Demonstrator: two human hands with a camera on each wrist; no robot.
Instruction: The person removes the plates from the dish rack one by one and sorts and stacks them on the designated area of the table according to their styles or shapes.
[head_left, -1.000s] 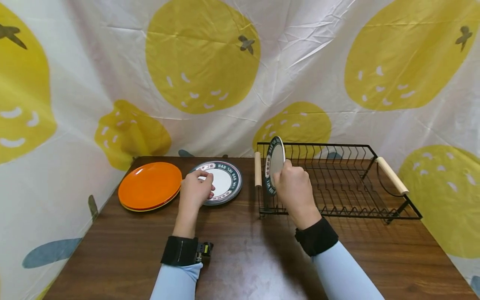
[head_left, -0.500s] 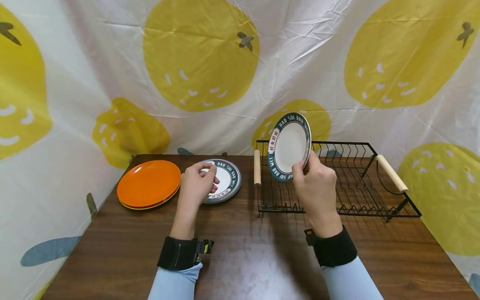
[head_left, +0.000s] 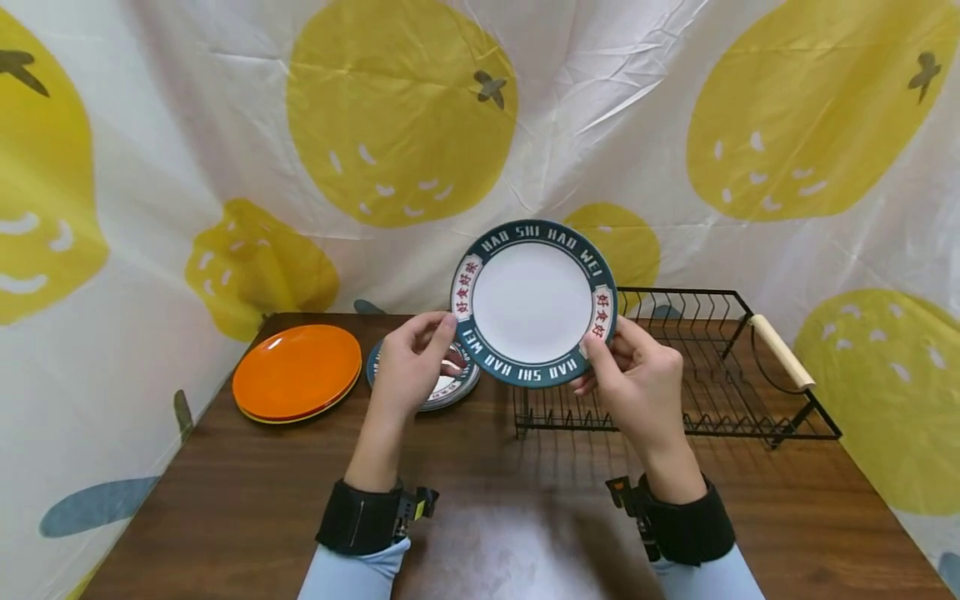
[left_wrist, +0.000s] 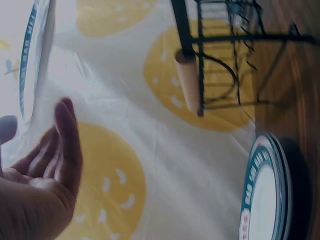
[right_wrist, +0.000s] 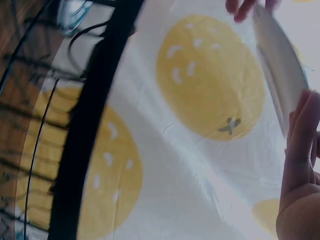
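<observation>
A white plate [head_left: 532,304] with a dark green lettered rim is held up, its face toward me. My right hand [head_left: 641,383] pinches its lower right rim, thumb in front and fingers behind. My left hand [head_left: 412,362] is at the plate's left rim. In the left wrist view the plate's edge [left_wrist: 31,100] comes between the parted thumb and fingers of that hand [left_wrist: 45,170], with gaps on both sides. A stack of similar plates [head_left: 450,392] lies on the table behind the left hand, partly hidden.
Orange plates [head_left: 296,371], stacked over a yellow-edged one, lie at the table's left. A black wire dish rack [head_left: 712,432] with wooden handles [head_left: 782,350] stands at the right, its left part hidden behind the raised plate. A fruit-print cloth [head_left: 405,108] hangs behind the table.
The right hand has lifted the plate from the rack's left end and turned its face toward me, bringing it leftward. The left hand has moved slightly right and up to the rim.
</observation>
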